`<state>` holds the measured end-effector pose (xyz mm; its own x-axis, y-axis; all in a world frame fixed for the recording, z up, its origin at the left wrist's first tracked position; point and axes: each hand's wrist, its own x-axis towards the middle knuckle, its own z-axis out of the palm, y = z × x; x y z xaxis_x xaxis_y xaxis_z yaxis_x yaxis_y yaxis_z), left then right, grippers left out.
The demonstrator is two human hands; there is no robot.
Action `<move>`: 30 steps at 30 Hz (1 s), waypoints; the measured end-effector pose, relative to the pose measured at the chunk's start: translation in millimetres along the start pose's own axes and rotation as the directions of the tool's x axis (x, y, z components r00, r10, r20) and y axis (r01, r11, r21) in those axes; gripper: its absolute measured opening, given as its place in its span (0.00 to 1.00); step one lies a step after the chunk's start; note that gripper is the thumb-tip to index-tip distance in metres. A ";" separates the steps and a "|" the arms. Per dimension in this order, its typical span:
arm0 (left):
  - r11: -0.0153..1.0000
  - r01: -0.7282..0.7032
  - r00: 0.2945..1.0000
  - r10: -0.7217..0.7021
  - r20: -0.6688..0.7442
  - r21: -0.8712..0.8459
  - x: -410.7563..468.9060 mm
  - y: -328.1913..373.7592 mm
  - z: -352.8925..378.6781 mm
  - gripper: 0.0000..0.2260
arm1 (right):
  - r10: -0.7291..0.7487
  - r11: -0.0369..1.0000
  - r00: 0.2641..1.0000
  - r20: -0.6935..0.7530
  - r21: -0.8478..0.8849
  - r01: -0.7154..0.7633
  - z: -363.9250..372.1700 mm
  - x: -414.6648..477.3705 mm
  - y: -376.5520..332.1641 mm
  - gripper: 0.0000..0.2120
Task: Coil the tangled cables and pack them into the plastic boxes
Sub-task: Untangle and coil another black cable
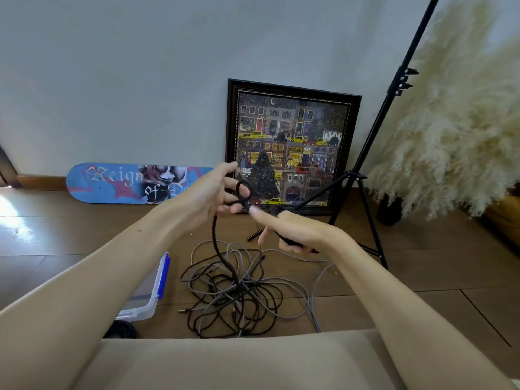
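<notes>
Your L hand (209,192) pinches a loop of black cable (216,243), fingers half spread; R hand (292,231) grips same cable, index out.

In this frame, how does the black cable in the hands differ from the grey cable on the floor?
The black cable is lifted, looped at the left hand and gripped by the right hand; the grey cable lies untouched in loose loops on the floor. The black cable looks thicker than the grey cable. Both run into the same tangled pile.
</notes>
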<state>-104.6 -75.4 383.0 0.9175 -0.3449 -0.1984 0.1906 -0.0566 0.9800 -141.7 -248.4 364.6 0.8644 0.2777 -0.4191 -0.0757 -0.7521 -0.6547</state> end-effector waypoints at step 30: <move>0.961 -0.200 0.980 0.197 0.035 0.191 23.4 -40.0 -9.8 0.10 | -0.469 0.575 0.835 0.287 0.817 0.042 -40.5 -25.4 25.1 0.16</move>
<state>-87.4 -72.1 339.0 0.9243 -0.3815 -0.0012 -0.0665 -0.1644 0.9841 -145.5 -298.5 384.3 0.6144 0.7568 -0.2233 -0.4135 0.0678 -0.9080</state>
